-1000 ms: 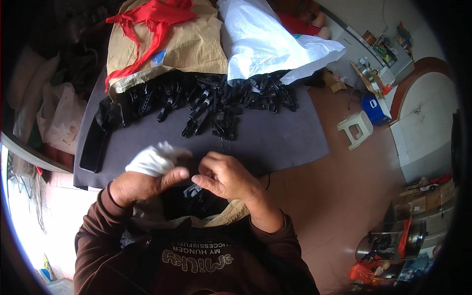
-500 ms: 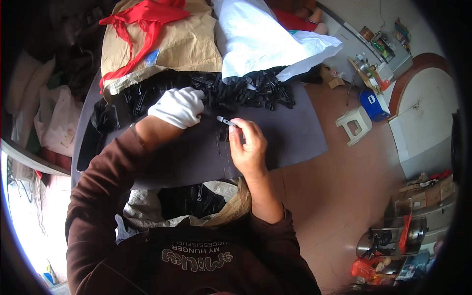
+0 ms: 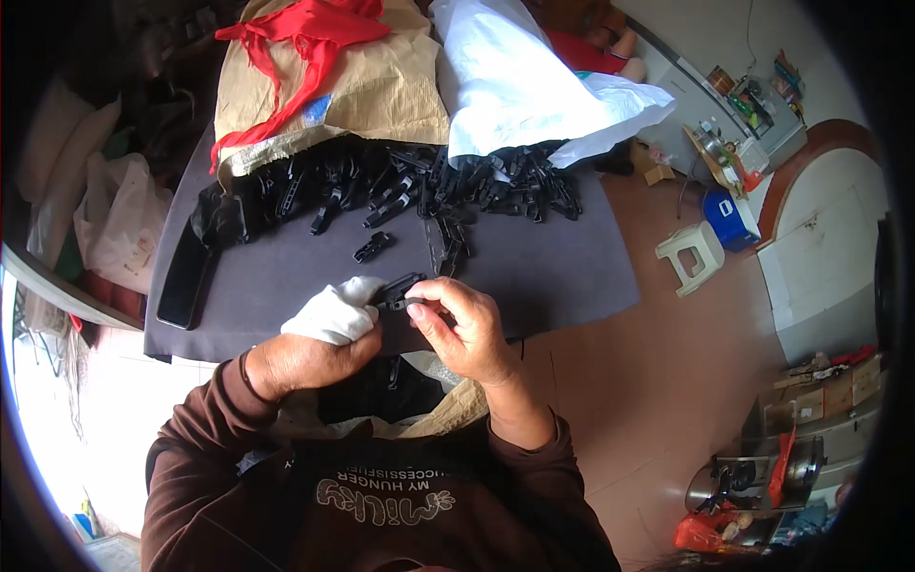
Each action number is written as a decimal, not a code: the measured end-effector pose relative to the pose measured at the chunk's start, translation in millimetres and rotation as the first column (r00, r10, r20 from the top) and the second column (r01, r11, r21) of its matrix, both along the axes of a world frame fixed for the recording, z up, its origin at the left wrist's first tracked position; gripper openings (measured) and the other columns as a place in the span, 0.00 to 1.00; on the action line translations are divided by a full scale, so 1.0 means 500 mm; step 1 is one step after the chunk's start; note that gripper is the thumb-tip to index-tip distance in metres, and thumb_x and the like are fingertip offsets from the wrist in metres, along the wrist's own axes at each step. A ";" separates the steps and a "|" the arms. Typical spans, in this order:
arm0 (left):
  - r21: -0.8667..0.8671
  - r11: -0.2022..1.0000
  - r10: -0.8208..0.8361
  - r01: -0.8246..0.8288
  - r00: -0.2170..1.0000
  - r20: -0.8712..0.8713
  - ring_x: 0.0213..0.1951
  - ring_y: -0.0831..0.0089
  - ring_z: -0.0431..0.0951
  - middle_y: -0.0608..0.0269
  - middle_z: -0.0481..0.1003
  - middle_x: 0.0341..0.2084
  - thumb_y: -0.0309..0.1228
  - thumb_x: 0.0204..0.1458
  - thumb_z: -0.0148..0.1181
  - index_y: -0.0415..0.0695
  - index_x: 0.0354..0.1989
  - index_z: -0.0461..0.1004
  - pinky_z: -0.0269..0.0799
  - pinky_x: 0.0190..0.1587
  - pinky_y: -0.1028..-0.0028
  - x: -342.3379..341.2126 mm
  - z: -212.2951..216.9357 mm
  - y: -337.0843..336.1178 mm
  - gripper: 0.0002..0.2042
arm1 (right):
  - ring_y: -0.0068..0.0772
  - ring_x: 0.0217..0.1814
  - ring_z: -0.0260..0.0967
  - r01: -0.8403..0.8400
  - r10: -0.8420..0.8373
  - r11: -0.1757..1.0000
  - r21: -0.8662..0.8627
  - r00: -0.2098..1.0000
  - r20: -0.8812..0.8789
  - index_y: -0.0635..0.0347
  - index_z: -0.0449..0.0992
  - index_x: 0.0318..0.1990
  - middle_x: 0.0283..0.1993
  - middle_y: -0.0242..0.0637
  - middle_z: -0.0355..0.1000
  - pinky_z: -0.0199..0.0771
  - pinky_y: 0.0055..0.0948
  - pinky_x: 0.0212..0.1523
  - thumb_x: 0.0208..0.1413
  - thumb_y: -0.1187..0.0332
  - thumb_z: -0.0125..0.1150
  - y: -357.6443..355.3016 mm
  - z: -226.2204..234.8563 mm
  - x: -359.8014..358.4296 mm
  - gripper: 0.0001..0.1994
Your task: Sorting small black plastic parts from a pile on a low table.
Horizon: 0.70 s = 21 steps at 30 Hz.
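My left hand [image 3: 332, 322], in a white glove, is closed around a slim black plastic clip-like part [image 3: 401, 284] above the near part of the cloth-covered table. Facing it, my bare right hand [image 3: 464, 326] pinches a small grey-and-black piece [image 3: 400, 305] with thumb and forefinger, its tip against the black part; fingers partly hide its shape. Just beyond my hands a single black part [image 3: 373, 247] lies on the dark cloth [image 3: 286, 276]. Behind it spreads a heap of similar black parts [image 3: 505, 186], some with grey ends.
A tan sack [image 3: 381, 91] with a red cloth and a white bag [image 3: 515, 91] lie behind the heap. A black phone-like slab [image 3: 183, 286] rests at the left. Below the table edge an open sack [image 3: 448, 410] holds dark parts. A stool [image 3: 691, 257] stands right; a person in red sits beyond.
My left hand has come back from the heap toward me with a black part. My right hand has moved nearer and met it. The view has shifted slightly.
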<state>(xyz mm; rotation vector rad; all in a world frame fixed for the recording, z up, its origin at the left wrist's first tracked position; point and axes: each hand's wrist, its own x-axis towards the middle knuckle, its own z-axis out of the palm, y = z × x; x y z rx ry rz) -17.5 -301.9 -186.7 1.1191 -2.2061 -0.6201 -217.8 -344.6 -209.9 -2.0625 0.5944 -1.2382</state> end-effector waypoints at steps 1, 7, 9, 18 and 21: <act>-0.136 0.990 -0.049 0.045 0.999 -0.023 0.24 0.52 0.72 0.48 0.71 0.30 0.23 0.47 0.56 0.35 0.27 0.72 0.67 0.27 0.64 -0.002 -0.005 0.000 0.03 | 0.21 0.25 0.69 -0.004 0.003 0.999 0.035 1.000 0.019 0.67 0.73 0.38 0.28 0.36 0.71 0.69 0.20 0.27 0.54 0.76 0.61 0.001 -0.003 -0.001 0.06; -0.147 0.979 0.171 -0.144 0.966 0.196 0.22 0.52 0.73 0.51 0.71 0.25 0.32 0.52 0.60 0.37 0.32 0.70 0.68 0.22 0.63 -0.020 -0.029 0.019 0.10 | 0.19 0.24 0.67 -0.047 0.055 0.996 0.071 0.992 -0.112 0.65 0.73 0.34 0.26 0.34 0.70 0.66 0.19 0.25 0.53 0.78 0.61 0.005 0.028 -0.010 0.03; -0.193 0.973 0.164 -0.128 0.970 0.179 0.19 0.55 0.72 0.51 0.71 0.28 0.27 0.49 0.61 0.37 0.28 0.71 0.67 0.20 0.64 -0.025 -0.042 0.020 0.07 | 0.19 0.23 0.66 -0.049 0.055 0.997 0.057 0.994 -0.097 0.65 0.73 0.33 0.26 0.33 0.70 0.65 0.20 0.24 0.52 0.78 0.62 0.004 0.022 -0.010 0.04; -0.210 0.972 0.142 -0.109 0.979 0.148 0.20 0.57 0.72 0.51 0.71 0.30 0.23 0.45 0.63 0.35 0.27 0.71 0.67 0.20 0.66 -0.026 -0.049 0.031 0.06 | 0.20 0.24 0.65 -0.084 0.099 0.990 0.109 0.986 -0.135 0.64 0.74 0.32 0.26 0.32 0.69 0.64 0.21 0.24 0.48 0.74 0.68 0.002 0.020 -0.020 0.08; -0.170 0.978 0.147 -0.121 0.978 0.151 0.21 0.56 0.73 0.52 0.71 0.29 0.23 0.46 0.62 0.35 0.31 0.72 0.68 0.22 0.66 -0.027 -0.043 0.029 0.07 | 0.23 0.28 0.66 -0.008 0.010 1.000 0.020 0.994 -0.105 0.64 0.74 0.35 0.30 0.35 0.69 0.66 0.23 0.28 0.53 0.69 0.64 0.003 0.026 -0.013 0.08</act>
